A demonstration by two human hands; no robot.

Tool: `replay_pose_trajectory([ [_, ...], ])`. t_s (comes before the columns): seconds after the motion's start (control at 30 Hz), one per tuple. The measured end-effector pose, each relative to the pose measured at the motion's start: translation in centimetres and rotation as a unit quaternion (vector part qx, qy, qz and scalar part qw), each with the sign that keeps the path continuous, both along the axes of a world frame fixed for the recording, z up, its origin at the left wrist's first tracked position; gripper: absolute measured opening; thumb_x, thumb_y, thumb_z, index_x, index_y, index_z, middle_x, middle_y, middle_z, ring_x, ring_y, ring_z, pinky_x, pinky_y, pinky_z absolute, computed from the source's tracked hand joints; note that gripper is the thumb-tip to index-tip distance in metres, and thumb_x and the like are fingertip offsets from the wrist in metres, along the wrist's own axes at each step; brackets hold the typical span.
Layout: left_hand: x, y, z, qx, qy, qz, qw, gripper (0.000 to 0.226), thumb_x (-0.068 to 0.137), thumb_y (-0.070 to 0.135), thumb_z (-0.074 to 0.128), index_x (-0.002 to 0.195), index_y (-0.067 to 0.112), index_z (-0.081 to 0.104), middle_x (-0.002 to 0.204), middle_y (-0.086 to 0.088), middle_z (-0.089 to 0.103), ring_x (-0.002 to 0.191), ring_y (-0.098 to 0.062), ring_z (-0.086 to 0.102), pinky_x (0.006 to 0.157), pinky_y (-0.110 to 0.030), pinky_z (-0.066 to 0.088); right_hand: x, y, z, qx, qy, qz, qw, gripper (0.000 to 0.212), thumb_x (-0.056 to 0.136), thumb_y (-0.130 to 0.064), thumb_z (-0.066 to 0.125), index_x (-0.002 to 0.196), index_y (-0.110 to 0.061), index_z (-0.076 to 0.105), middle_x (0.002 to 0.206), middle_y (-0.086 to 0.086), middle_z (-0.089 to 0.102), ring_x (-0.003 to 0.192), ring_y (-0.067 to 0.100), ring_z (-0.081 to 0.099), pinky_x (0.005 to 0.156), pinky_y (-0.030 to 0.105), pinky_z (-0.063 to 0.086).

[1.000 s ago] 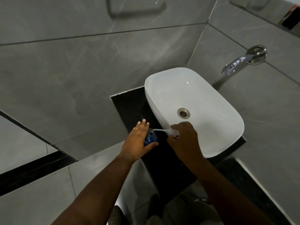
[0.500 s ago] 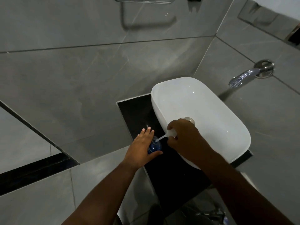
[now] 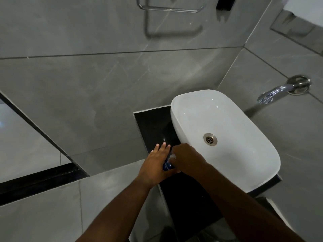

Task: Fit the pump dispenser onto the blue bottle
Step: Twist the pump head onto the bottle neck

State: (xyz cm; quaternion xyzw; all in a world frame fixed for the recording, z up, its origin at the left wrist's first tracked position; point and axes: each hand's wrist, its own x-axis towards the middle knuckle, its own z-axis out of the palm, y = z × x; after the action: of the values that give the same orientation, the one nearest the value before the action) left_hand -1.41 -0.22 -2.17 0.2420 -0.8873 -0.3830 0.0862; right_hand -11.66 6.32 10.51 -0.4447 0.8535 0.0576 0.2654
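The blue bottle (image 3: 166, 166) stands on the black counter (image 3: 153, 126) left of the basin, and only a sliver of it shows between my hands. My left hand (image 3: 157, 163) wraps its left side, fingers stretched forward. My right hand (image 3: 187, 160) sits directly over the bottle's top, closed on the white pump dispenser (image 3: 173, 156). Just a small white part of the pump peeks out at my fingertips. The dip tube is hidden, and I cannot tell how deep the pump sits in the neck.
A white oval basin (image 3: 232, 119) with a metal drain (image 3: 210, 139) fills the counter's right side. A chrome tap (image 3: 277, 91) juts from the grey tiled wall at the right. A chrome towel rail (image 3: 167, 9) hangs on the far wall.
My right hand moved left with the pump, from beside the bottle to right over its top. The dip tube, visible earlier, is out of sight. The left hand stayed on the bottle.
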Motion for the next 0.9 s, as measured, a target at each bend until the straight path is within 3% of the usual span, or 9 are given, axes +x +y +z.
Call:
replay_pose_trajectory([
  [0.1, 0.0, 0.0, 0.1, -0.001, -0.002, 0.004, 1.000, 0.111, 0.061, 0.087, 0.043, 0.152, 0.031, 0.016, 0.162, 0.003, 0.013, 0.147, -0.018, 0.002, 0.117, -0.041, 0.011, -0.4, 0.4, -1.1, -0.050, -0.010, -0.002, 0.999, 0.047, 0.088, -0.042, 0.064, 0.126, -0.016, 0.055, 0.126, 0.008, 0.063, 0.113, 0.023, 0.061, 0.099, 0.034, 0.046],
  [0.23, 0.0, -0.1, -0.2, -0.017, 0.004, 0.004, 1.000, 0.099, 0.073, 0.066, 0.067, 0.152, 0.031, 0.019, 0.162, 0.003, 0.015, 0.148, -0.019, 0.005, 0.114, -0.036, 0.008, -1.4, 2.0, -1.4, -0.114, -0.065, 0.018, 0.991, 0.049, 0.081, -0.031, 0.072, 0.124, -0.020, 0.053, 0.121, 0.003, 0.061, 0.111, 0.022, 0.060, 0.091, 0.030, 0.048],
  [0.33, -0.1, -0.2, -0.4, -0.005, 0.010, 0.003, 1.000, 0.103, 0.068, 0.081, 0.053, 0.152, 0.034, 0.016, 0.161, 0.005, 0.012, 0.146, -0.014, 0.001, 0.115, -0.036, 0.008, -1.9, 2.3, -1.3, -0.111, -0.070, 0.019, 0.991, 0.037, 0.086, -0.025, 0.068, 0.119, -0.013, 0.058, 0.116, 0.006, 0.064, 0.109, 0.022, 0.062, 0.087, 0.026, 0.047],
  [0.43, -0.1, -0.1, -0.4, -0.004, 0.003, 0.006, 1.000, 0.111, 0.061, 0.093, 0.038, 0.152, 0.035, 0.012, 0.161, 0.007, 0.009, 0.143, -0.007, -0.004, 0.115, -0.034, 0.006, -1.9, 2.2, -1.4, -0.101, -0.043, -0.006, 0.994, 0.028, 0.088, -0.035, 0.061, 0.104, -0.012, 0.060, 0.098, 0.008, 0.064, 0.097, 0.027, 0.063, 0.078, 0.033, 0.048],
  [0.57, -0.1, 0.0, -0.3, -0.001, 0.007, 0.008, 1.000, 0.105, 0.067, 0.082, 0.050, 0.152, 0.032, 0.016, 0.162, 0.004, 0.011, 0.146, -0.015, 0.000, 0.115, -0.036, 0.007, -1.9, 2.6, -2.7, -0.139, -0.064, -0.042, 0.987, 0.047, 0.083, -0.048, 0.066, 0.115, -0.013, 0.061, 0.112, 0.007, 0.068, 0.101, 0.022, 0.063, 0.085, 0.028, 0.045],
  [0.7, 0.0, 0.1, -0.3, -0.014, 0.010, 0.012, 1.000, 0.098, 0.076, 0.057, 0.073, 0.152, 0.030, 0.018, 0.162, 0.002, 0.012, 0.147, -0.016, 0.001, 0.115, -0.035, 0.007, -1.7, 3.3, -3.8, -0.174, -0.115, -0.064, 0.976, 0.045, 0.083, -0.031, 0.070, 0.123, -0.016, 0.057, 0.120, 0.008, 0.064, 0.115, 0.025, 0.060, 0.093, 0.027, 0.046],
  [0.77, 0.0, 0.1, -0.2, -0.018, 0.009, 0.011, 1.000, 0.097, 0.077, 0.055, 0.073, 0.153, 0.029, 0.017, 0.162, 0.001, 0.011, 0.147, -0.017, 0.002, 0.116, -0.036, 0.007, -1.8, 3.5, -4.3, -0.212, -0.120, -0.079, 0.967, 0.030, 0.081, -0.029, 0.068, 0.109, -0.020, 0.062, 0.099, 0.002, 0.067, 0.103, 0.024, 0.065, 0.077, 0.017, 0.047],
  [0.9, 0.0, 0.1, 0.0, -0.016, 0.009, 0.013, 1.000, 0.096, 0.078, 0.057, 0.071, 0.153, 0.030, 0.016, 0.162, 0.002, 0.011, 0.148, -0.018, 0.002, 0.115, -0.035, 0.006, -1.6, 3.8, -5.0, -0.245, -0.126, -0.111, 0.955, 0.031, 0.085, -0.029, 0.071, 0.112, -0.016, 0.063, 0.101, 0.001, 0.069, 0.094, 0.012, 0.066, 0.070, 0.005, 0.041],
])
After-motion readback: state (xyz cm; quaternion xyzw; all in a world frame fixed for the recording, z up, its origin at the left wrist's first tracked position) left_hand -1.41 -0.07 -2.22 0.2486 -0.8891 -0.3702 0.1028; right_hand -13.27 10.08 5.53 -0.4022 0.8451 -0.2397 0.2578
